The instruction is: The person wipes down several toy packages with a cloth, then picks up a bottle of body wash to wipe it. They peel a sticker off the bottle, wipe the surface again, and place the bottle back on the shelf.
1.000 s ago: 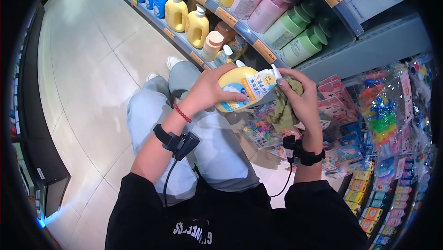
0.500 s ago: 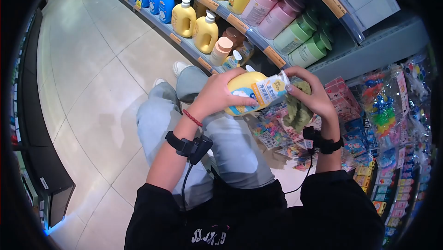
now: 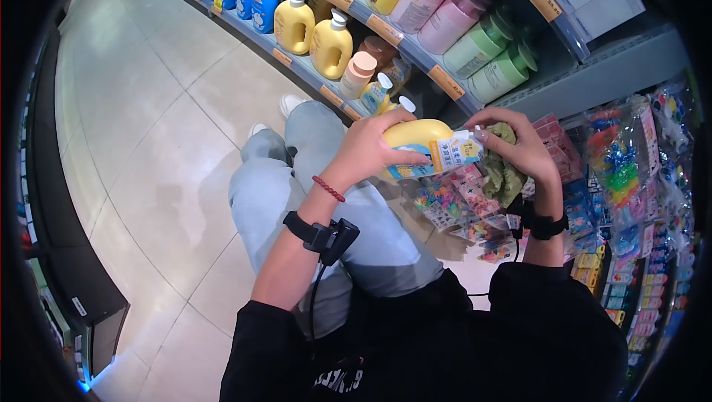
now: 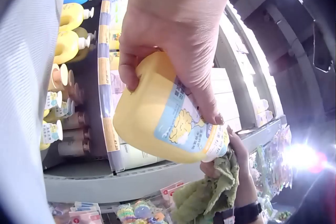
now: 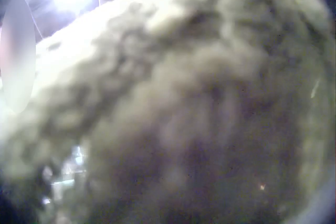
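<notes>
The left hand [image 3: 368, 146] grips a yellow plastic bottle with a blue-and-white label [image 3: 419, 148]; the right hand [image 3: 521, 142], apparently pinching the bottle's top, also holds a crumpled green cloth [image 3: 504, 168].

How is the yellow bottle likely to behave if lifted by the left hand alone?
Probably stiff: the yellow bottle shows no visible dent under the left hand. Its smooth, shiny surface could be slippery. The top might dip, since the left hand holds only the lower end.
</notes>
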### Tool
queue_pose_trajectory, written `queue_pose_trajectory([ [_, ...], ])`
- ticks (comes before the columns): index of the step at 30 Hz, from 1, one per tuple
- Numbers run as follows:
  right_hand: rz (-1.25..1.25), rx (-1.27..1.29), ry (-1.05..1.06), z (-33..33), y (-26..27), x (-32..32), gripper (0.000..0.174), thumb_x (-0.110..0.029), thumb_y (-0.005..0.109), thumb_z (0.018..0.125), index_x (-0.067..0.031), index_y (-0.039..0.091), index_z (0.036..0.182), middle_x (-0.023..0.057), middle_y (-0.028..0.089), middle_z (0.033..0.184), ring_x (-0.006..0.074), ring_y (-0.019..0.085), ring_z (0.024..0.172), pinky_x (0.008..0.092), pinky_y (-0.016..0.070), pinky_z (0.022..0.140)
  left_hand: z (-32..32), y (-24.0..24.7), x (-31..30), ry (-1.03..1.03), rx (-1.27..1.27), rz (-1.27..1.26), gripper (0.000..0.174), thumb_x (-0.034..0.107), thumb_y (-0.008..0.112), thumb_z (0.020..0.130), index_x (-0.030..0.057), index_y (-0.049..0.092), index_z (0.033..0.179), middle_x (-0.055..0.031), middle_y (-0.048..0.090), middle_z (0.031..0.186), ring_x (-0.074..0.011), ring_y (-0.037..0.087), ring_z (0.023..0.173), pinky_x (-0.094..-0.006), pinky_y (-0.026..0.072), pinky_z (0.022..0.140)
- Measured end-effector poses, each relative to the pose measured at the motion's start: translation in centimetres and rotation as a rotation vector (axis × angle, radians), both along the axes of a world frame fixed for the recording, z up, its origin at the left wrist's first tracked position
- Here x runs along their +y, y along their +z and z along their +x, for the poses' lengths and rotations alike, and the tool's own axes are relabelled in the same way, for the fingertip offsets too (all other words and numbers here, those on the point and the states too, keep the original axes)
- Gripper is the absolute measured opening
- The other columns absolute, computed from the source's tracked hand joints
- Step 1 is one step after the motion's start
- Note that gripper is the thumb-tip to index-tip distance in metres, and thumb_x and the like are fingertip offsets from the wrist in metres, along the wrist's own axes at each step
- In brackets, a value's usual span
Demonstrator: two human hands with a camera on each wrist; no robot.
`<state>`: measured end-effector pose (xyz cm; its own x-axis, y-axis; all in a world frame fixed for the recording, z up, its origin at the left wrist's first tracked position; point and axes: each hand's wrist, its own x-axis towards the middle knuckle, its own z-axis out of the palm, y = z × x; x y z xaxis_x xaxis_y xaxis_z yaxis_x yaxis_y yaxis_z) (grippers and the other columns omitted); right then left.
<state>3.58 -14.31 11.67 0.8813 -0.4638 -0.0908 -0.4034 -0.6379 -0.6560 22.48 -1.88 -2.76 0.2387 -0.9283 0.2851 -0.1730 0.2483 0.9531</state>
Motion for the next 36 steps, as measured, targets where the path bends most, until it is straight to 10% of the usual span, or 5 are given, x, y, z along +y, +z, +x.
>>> queue_pose_trajectory([
  [6,0.051,-0.134,-0.073,-1.5,-1.6,-0.1,0.028,-0.017,0.067,0.081,0.0013,0.059,0.101,0.0064,0.062,0.091,0.0109,0.056,0.085,0.0263,0.0445,0.078,-1.0,0.5,-0.8,-0.094,0.149,0.085,0.05,0.023,0.081,0.063,0.0013,0.058,0.103,-0.0074,0.063,0.093,-0.0142,0.06,0.085,-0.0283,0.0476,0.076],
  [12,-0.126,-0.059,-0.257,-3.1,-1.7,1.2,0.027,-0.016,0.07,0.077,0.0009,0.06,0.095,0.0075,0.062,0.084,0.0093,0.058,0.072,0.0253,0.0463,0.065,-2.9,0.0,-3.0,-0.133,-0.167,0.303,0.05,0.037,0.072,0.072,0.0014,0.057,0.104,-0.0154,0.063,0.095,-0.0256,0.062,0.088,-0.0334,0.0477,0.079],
  [18,-0.559,0.098,-0.24,-2.6,-11.7,0.1,0.031,-0.027,0.068,0.072,0.0005,0.057,0.08,0.0172,0.063,0.078,0.0369,0.061,0.071,0.0424,0.0481,0.063,-3.8,-6.3,-4.3,-0.352,-0.916,0.677,0.05,0.044,0.058,0.081,0.002,0.054,0.108,-0.0211,0.062,0.097,-0.0364,0.058,0.095,-0.0415,0.0462,0.08],
  [27,-0.457,0.309,-0.623,0.2,-23.7,-7.1,0.038,-0.034,0.067,0.072,0.0016,0.059,0.084,0.0232,0.064,0.084,0.0398,0.062,0.081,0.0462,0.0487,0.07,-5.5,-7.5,-3.9,-0.185,-0.756,0.39,0.029,0.033,0.062,0.08,0.0046,0.061,0.086,-0.0138,0.065,0.083,-0.031,0.063,0.084,-0.0411,0.0489,0.072],
  [36,-0.395,0.435,-0.605,1.8,-26.8,-12.9,0.038,-0.027,0.075,0.065,0.0009,0.064,0.088,0.0233,0.064,0.089,0.0399,0.061,0.088,0.044,0.049,0.078,-5.9,-7.0,-4.3,-0.275,-0.785,0.659,0.031,0.035,0.06,0.082,0.0054,0.059,0.092,-0.0117,0.064,0.085,-0.0305,0.062,0.086,-0.0406,0.0478,0.072],
])
